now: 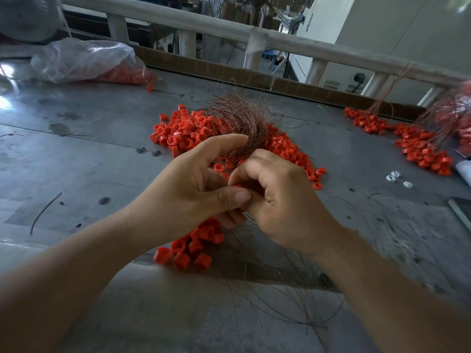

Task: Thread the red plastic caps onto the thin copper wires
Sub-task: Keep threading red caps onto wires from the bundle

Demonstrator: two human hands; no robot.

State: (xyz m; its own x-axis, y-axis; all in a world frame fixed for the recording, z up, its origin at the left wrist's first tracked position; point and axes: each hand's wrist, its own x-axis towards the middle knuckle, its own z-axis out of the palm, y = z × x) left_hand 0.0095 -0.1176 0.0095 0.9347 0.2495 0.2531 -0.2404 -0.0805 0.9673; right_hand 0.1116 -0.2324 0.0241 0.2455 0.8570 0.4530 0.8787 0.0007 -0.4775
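My left hand (pixel 188 184) grips a thick bundle of thin copper wires (pixel 239 123) that fans up and away from the fingers. My right hand (pixel 277 197) meets it at the fingertips and pinches a red cap (pixel 238 186), mostly hidden between thumb and finger. A heap of loose red plastic caps (pixel 183 131) lies on the table behind the hands. A cluster of red caps on wires (pixel 196 245) hangs below my left hand, with wire ends (pixel 293 301) trailing toward me.
A clear plastic bag of red caps (pixel 84 62) lies at the far left. More threaded caps with wires (pixel 418 146) lie at the right. Small white pieces (pixel 395 175) sit near them. A cardboard strip (pixel 229 75) and white railing (pixel 204 29) border the grey table (pixel 76 149).
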